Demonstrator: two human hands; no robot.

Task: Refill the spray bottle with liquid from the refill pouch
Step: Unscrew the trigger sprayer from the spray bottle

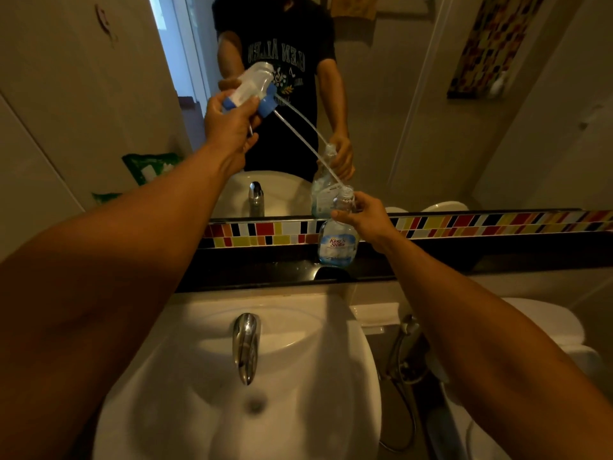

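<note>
A dim bathroom filled the frame. A white sink (298, 410) with a chrome tap (246, 346) lay at the bottom centre. Behind it ran a dark ledge (265, 265), a strip of coloured tiles (497, 222) and a mirror (414, 94). At the centre, the right hand (366, 217) was clamped on the neck of the bottle (336, 242), which stood on the ledge. At the upper centre-left, the left hand (229, 122) gripped the sprayer (252, 89), whose tube (308, 147) reached down to the bottle mouth.

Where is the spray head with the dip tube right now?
The spray head is raised in the left hand, upper centre of the head view before the mirror; its dip tube slants down-right to the mouth of the bottle in the right hand.
</note>
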